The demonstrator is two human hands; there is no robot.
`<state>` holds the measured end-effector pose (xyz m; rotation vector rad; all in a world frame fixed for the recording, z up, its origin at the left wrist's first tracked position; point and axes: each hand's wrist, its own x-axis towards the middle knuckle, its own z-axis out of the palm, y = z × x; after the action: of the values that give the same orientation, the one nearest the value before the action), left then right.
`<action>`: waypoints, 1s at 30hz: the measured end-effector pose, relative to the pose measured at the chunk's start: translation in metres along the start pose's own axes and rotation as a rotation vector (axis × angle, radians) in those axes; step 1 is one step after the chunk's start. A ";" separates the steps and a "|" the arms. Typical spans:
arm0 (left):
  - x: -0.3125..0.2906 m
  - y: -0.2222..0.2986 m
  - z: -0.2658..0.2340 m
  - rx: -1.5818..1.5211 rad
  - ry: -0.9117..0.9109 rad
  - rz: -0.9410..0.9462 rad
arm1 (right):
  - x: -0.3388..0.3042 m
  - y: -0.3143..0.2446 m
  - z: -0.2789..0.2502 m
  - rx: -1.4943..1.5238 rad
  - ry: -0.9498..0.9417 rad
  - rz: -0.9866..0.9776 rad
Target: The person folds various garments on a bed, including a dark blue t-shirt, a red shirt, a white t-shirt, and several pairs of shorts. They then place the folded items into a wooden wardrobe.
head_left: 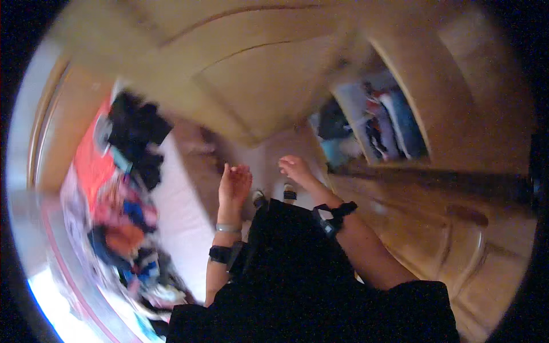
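Observation:
My left hand (235, 182) is held in front of my body, palm partly turned up, with its thumb apart from loosely bent fingers. Nothing shows in it. To its right, my right hand (295, 168) hangs in the air with fingers loosely curled and slightly apart, and no object is visible in it either. Both hands are apart from each other and touch nothing. A wooden door panel (251, 86), blurred, stands ahead of them. On the right, an open wardrobe compartment (426, 143) holds hanging and folded clothes (389, 117).
A heap of mixed clothes (123, 220) spreads over a pale bed (180, 228) on my left, with black garments (137, 128) at its far end. Wooden cabinet fronts (440, 240) line the right side. My shoes (290, 193) stand on the floor below my hands.

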<state>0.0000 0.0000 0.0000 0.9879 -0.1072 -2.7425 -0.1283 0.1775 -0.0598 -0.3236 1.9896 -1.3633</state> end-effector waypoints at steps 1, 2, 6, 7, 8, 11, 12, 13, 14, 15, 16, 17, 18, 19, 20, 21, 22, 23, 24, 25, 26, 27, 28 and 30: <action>-0.013 -0.012 -0.001 -0.110 -0.092 0.048 | 0.001 0.001 -0.014 -0.061 -0.043 -0.008; -0.027 -0.021 -0.006 -0.154 -0.041 0.070 | 0.000 0.001 -0.028 0.046 -0.107 0.027; -0.119 -0.014 -0.084 -0.354 0.217 0.387 | -0.024 -0.011 0.000 -0.162 -0.325 0.247; -0.151 0.004 -0.120 -0.439 0.206 0.425 | -0.035 -0.013 0.036 -0.266 -0.342 0.256; -0.160 0.005 -0.159 -0.482 0.303 0.461 | -0.031 0.004 0.057 -0.315 -0.401 0.247; -0.228 -0.035 -0.186 -0.674 0.363 0.642 | -0.056 -0.002 0.067 -0.453 -0.537 0.233; -0.261 -0.047 -0.196 -0.733 0.375 0.686 | -0.076 -0.005 0.079 -0.512 -0.561 0.232; -0.301 -0.061 -0.206 -0.815 0.399 0.717 | -0.102 -0.011 0.094 -0.512 -0.628 0.243; -0.344 -0.074 -0.217 -0.898 0.417 0.750 | -0.132 -0.019 0.114 -0.535 -0.671 0.257; -0.380 -0.093 -0.225 -0.975 0.417 0.802 | -0.159 -0.027 0.128 -0.587 -0.677 0.280; -0.406 -0.115 -0.228 -1.054 0.435 0.817 | -0.181 -0.034 0.137 -0.588 -0.751 0.261; -0.447 -0.140 -0.242 -1.087 0.454 0.849 | -0.223 -0.036 0.150 -0.619 -0.780 0.257; -0.481 -0.166 -0.251 -1.126 0.479 0.873 | -0.258 -0.038 0.157 -0.659 -0.796 0.262; -0.507 -0.183 -0.255 -1.164 0.504 0.891 | -0.282 -0.045 0.166 -0.650 -0.838 0.238; -0.526 -0.190 -0.252 -1.211 0.486 0.917 | -0.294 -0.059 0.176 -0.651 -0.869 0.222; -0.534 -0.187 -0.243 -1.219 0.467 0.943 | -0.295 -0.078 0.188 -0.645 -0.908 0.196; -0.545 -0.193 -0.243 -1.239 0.452 0.966 | -0.304 -0.087 0.195 -0.652 -0.933 0.174; -0.546 -0.198 -0.237 -1.274 0.446 0.981 | -0.303 -0.097 0.199 -0.662 -0.964 0.181; -0.554 -0.221 -0.238 -1.293 0.410 1.007 | -0.319 -0.096 0.194 -0.677 -0.996 0.200; -0.554 -0.242 -0.237 -1.314 0.396 1.045 | -0.329 -0.094 0.185 -0.740 -0.987 0.200; -0.552 -0.265 -0.240 -1.328 0.358 1.051 | -0.333 -0.089 0.175 -0.775 -1.027 0.221; -0.528 -0.265 -0.233 -1.328 0.362 1.110 | -0.311 -0.091 0.177 -0.805 -1.054 0.243; -0.520 -0.271 -0.227 -1.375 0.429 1.091 | -0.305 -0.093 0.173 -0.806 -1.074 0.216; -0.505 -0.292 -0.206 -1.446 0.442 1.102 | -0.301 -0.092 0.151 -0.897 -1.105 0.216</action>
<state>0.4551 0.4037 0.1133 0.6404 0.9294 -1.0144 0.1750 0.1974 0.1112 -0.9684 1.4304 0.0391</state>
